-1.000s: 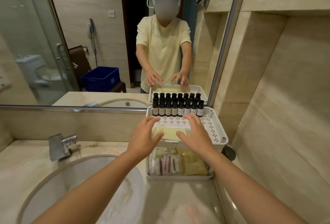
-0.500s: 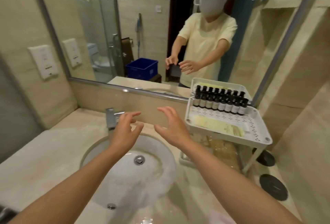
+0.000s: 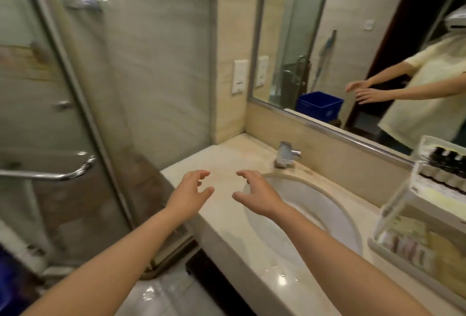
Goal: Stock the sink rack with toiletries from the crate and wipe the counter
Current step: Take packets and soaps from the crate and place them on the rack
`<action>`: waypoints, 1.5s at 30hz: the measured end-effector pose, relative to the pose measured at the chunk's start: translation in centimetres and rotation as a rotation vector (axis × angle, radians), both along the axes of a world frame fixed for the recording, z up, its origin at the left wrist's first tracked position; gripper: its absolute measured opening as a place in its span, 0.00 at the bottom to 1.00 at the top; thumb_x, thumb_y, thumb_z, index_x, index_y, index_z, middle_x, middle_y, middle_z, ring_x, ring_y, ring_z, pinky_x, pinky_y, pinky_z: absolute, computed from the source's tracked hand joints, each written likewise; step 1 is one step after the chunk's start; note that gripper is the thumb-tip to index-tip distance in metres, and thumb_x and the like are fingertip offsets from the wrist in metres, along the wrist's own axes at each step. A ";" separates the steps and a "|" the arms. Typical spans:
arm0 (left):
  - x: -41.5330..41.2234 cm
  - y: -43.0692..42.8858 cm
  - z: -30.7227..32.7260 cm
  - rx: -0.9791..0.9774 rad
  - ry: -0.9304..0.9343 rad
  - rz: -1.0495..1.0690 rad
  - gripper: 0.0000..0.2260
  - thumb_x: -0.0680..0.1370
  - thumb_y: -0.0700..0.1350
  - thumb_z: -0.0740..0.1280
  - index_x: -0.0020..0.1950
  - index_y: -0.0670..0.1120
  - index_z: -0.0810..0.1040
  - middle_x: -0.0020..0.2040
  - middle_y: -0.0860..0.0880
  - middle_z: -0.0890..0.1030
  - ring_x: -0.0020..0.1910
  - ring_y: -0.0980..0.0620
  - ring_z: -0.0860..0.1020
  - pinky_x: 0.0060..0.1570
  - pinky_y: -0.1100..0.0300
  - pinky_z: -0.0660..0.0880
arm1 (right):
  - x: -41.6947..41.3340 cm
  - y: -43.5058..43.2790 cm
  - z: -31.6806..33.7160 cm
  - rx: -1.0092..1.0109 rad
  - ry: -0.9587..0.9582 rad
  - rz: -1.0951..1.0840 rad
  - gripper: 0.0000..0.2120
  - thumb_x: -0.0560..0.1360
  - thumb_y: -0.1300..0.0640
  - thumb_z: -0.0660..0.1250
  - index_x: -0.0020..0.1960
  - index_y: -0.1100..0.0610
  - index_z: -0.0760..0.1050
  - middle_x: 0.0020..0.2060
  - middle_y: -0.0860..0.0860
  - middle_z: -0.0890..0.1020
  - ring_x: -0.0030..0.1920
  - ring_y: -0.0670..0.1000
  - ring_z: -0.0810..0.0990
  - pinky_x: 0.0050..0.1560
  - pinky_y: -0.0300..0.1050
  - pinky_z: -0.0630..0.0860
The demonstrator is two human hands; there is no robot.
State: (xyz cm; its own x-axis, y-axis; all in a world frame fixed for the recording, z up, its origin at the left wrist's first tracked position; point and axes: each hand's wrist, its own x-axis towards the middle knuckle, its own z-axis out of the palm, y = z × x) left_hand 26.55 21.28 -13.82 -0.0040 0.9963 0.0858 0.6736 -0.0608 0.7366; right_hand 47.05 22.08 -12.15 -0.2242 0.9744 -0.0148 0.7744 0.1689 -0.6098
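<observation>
Counter (image 3: 228, 155) beneath us.
We're hovering left hand (image 3: 191, 196) and right hand (image 3: 256, 197) above, fingers spread, gripping nothing.

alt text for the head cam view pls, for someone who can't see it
The left hand and right hand, both empty, reach forward with fingers loosely curled above a beige counter, beside a white sink. A white rack of dark bottles stands at far right by the mirror; a glass shower door fills the left.
</observation>
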 end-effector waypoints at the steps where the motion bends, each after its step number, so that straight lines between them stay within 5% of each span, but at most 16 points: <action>1: -1.9 -0.8 -0.3 -0.012 0.003 0.033 0.20 0.77 0.49 0.68 0.68 0.52 0.71 0.64 0.53 0.71 0.56 0.57 0.73 0.59 0.56 0.72 | -1.9 -0.3 -0.2 -0.006 0.000 0.033 0.30 0.72 0.48 0.68 0.73 0.48 0.65 0.71 0.47 0.67 0.68 0.49 0.70 0.66 0.49 0.70; 9: -15.6 -8.9 -2.5 -0.071 0.017 0.254 0.20 0.75 0.50 0.69 0.67 0.53 0.72 0.58 0.55 0.71 0.56 0.56 0.76 0.62 0.53 0.73 | -16.2 -3.4 -1.7 0.000 -0.023 0.293 0.29 0.72 0.47 0.67 0.71 0.49 0.67 0.68 0.49 0.71 0.64 0.49 0.74 0.65 0.50 0.71; 27: -32.6 -25.5 -6.4 -0.178 -0.179 0.830 0.21 0.78 0.49 0.67 0.70 0.53 0.68 0.67 0.54 0.71 0.63 0.57 0.72 0.62 0.56 0.72 | -40.8 -10.8 -5.2 -0.068 -0.111 0.861 0.29 0.74 0.46 0.67 0.73 0.49 0.65 0.70 0.50 0.70 0.67 0.49 0.72 0.66 0.50 0.72; 45: -43.8 -27.3 -12.1 -0.293 -0.259 1.308 0.19 0.77 0.47 0.69 0.66 0.56 0.70 0.66 0.55 0.71 0.59 0.55 0.74 0.56 0.56 0.77 | -59.9 -7.1 -12.2 -0.292 -0.139 1.231 0.27 0.75 0.50 0.66 0.73 0.50 0.65 0.70 0.49 0.69 0.64 0.51 0.74 0.61 0.47 0.76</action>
State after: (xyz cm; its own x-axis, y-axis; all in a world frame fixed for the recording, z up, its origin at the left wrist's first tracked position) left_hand -17.24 -6.00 -25.93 -0.9329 0.2339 -0.2738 -0.0404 0.6876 0.7250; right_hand -12.81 15.01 -24.33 -0.9540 0.0806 -0.2887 0.2619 0.6928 -0.6719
